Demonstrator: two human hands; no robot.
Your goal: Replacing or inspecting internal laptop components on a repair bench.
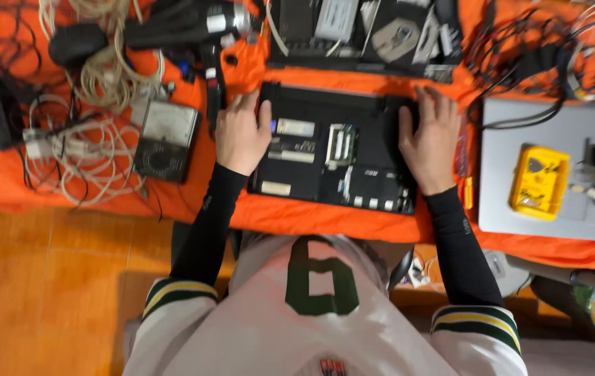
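Orange-clothed table (pixel 353 226) above orange tiled floor (pixel 40 278), 2 flat, released hands, left (pixel 243 132) and right (pixel 431 139), on upturned black laptop (pixel 332 150).

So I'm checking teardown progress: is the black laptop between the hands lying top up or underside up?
Underside up. The black laptop shows bottom labels and open compartments, no keyboard or screen.

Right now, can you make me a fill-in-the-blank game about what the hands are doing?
1. Both hands rest on a black ____ turned bottom-up.
2. The table cover is the colour ____.
3. The left hand lies right of a grey meter; the right hand lies left of a ____ box.

Missing words: laptop; orange; yellow
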